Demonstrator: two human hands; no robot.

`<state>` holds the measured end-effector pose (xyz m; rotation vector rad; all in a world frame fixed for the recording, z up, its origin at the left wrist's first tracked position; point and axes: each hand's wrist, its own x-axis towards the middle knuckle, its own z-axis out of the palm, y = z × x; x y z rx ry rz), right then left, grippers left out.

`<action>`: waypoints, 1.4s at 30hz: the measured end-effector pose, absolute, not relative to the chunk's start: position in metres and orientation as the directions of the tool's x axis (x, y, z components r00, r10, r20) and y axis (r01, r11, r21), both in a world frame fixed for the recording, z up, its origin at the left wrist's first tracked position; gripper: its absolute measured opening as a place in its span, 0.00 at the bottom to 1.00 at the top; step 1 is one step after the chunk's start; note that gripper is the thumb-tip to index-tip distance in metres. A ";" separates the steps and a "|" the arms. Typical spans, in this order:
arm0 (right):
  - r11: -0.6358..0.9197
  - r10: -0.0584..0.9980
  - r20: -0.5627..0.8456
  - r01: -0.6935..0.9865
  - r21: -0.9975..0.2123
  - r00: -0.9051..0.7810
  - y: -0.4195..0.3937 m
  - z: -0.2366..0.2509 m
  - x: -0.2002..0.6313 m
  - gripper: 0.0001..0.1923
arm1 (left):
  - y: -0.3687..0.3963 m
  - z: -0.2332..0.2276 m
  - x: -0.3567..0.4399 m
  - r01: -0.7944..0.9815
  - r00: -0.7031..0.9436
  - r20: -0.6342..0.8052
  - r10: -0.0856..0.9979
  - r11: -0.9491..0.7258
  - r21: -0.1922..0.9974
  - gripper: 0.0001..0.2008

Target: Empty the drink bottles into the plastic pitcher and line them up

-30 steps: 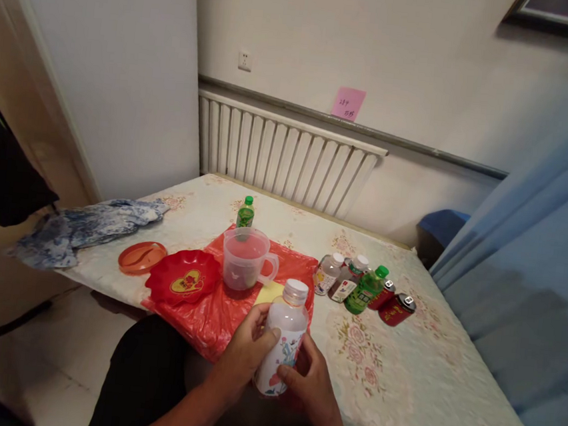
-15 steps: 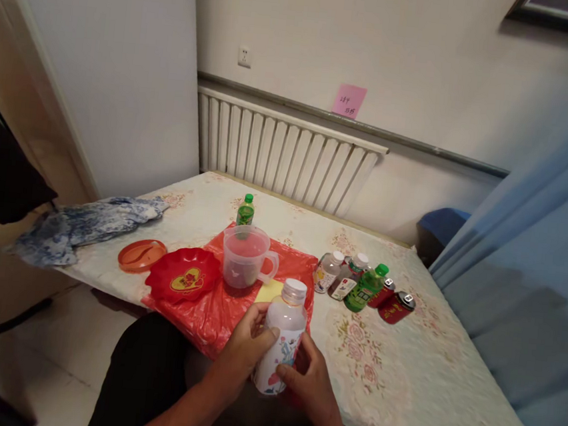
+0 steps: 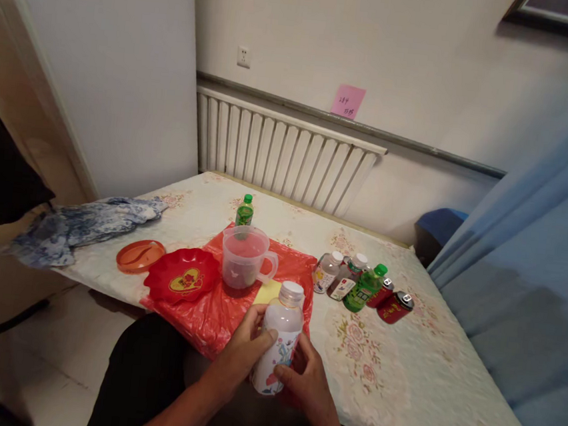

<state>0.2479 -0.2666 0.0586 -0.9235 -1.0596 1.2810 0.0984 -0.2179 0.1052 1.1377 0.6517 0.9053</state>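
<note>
Both hands hold a clear plastic bottle [image 3: 278,346] with a white cap and a flowered label, nearly upright at the table's front edge. My left hand [image 3: 246,340] is closed round its left side, thumb on the upper label. On the right, my right hand [image 3: 306,376] grips the lower part, thumb across the label; its other fingers are partly hidden behind. Just beyond the bottle, a yellow paper [image 3: 267,292] and a clear measuring jug [image 3: 245,263] rest on a red plastic bag [image 3: 203,326]. A red scalloped plate [image 3: 162,275] lies left of the jug.
To the right stand a small white-capped bottle [image 3: 326,274], a dark drink bottle [image 3: 346,279], a green bottle [image 3: 364,289] and red cans [image 3: 395,308]. Another green bottle [image 3: 244,212] is behind the jug. An orange lid [image 3: 140,256] and a blue-white cloth [image 3: 96,225] lie left.
The view has shifted very slightly. Both hands keep the same hold on the bottle, and nothing on the table has visibly moved.
</note>
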 end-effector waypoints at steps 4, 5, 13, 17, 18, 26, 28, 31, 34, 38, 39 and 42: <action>0.084 0.996 0.079 -0.257 -0.963 0.029 -0.263 0.048 0.246 0.37 | -0.213 0.087 0.095 -0.171 0.601 0.018 0.799 0.106 0.979 0.30; 0.074 0.997 0.067 -0.242 -0.967 0.036 -0.263 0.047 0.245 0.39 | -0.212 0.082 0.095 -0.155 0.605 0.013 0.796 0.102 0.983 0.33; 0.002 0.999 0.004 0.062 -0.998 0.038 -0.261 0.064 0.258 0.38 | -0.212 0.057 0.088 -0.009 0.514 -0.082 0.854 0.101 0.995 0.33; 0.124 0.960 0.196 0.325 -0.937 0.198 -0.259 0.082 0.269 0.28 | -0.221 0.055 0.085 0.277 0.469 -0.094 0.878 -0.045 0.960 0.26; 0.146 0.956 0.232 0.391 -0.909 0.182 -0.259 0.085 0.269 0.27 | -0.224 0.054 0.085 0.326 0.469 -0.085 0.879 -0.083 0.942 0.25; 0.120 0.979 0.195 0.633 -0.765 0.051 -0.267 0.093 0.257 0.13 | -0.233 0.046 0.076 0.352 0.540 0.014 0.842 -0.240 0.905 0.23; 0.131 0.984 0.176 0.638 -0.758 0.007 -0.270 0.095 0.257 0.13 | -0.233 0.048 0.073 0.326 0.547 0.015 0.837 -0.230 0.917 0.23; 0.152 0.988 0.137 0.654 -0.741 -0.074 -0.275 0.103 0.260 0.14 | -0.233 0.051 0.071 0.339 0.553 -0.024 0.833 -0.199 0.919 0.21; 0.162 0.986 0.107 0.625 -0.764 -0.125 -0.277 0.109 0.264 0.15 | -0.233 0.050 0.069 0.325 0.586 -0.054 0.809 -0.173 0.930 0.19; 0.123 0.990 0.138 0.532 -0.838 -0.010 -0.269 0.099 0.273 0.13 | -0.233 0.044 0.066 0.306 0.596 -0.078 0.799 -0.136 0.942 0.20; 0.100 0.989 0.138 0.483 -0.870 0.044 -0.264 0.093 0.276 0.13 | -0.233 0.043 0.065 0.304 0.593 -0.084 0.801 -0.126 0.944 0.20; -0.018 0.980 0.023 0.202 -0.979 0.196 -0.244 0.063 0.284 0.18 | -0.230 0.040 0.062 0.309 0.583 -0.119 0.804 -0.084 0.947 0.24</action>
